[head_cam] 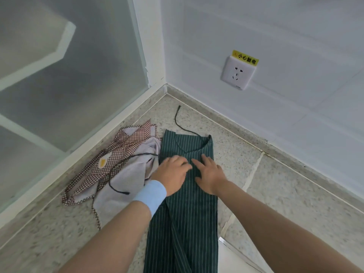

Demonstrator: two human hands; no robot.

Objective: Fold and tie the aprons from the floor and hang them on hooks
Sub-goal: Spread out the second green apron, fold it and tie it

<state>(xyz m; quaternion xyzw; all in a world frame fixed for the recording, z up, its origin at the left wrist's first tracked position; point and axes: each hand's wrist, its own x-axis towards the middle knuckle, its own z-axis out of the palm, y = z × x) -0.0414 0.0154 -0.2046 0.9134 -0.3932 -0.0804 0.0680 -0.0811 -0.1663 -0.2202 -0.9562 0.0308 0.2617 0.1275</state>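
Green striped apron lies folded into a long narrow strip on the floor, in the corner below the wall socket, with its dark tie string trailing off the far end. Left hand and right hand both lie flat, fingers straight, side by side pressing on the strip's upper half, gripping nothing. Checked apron is crumpled just left of it, touching its edge.
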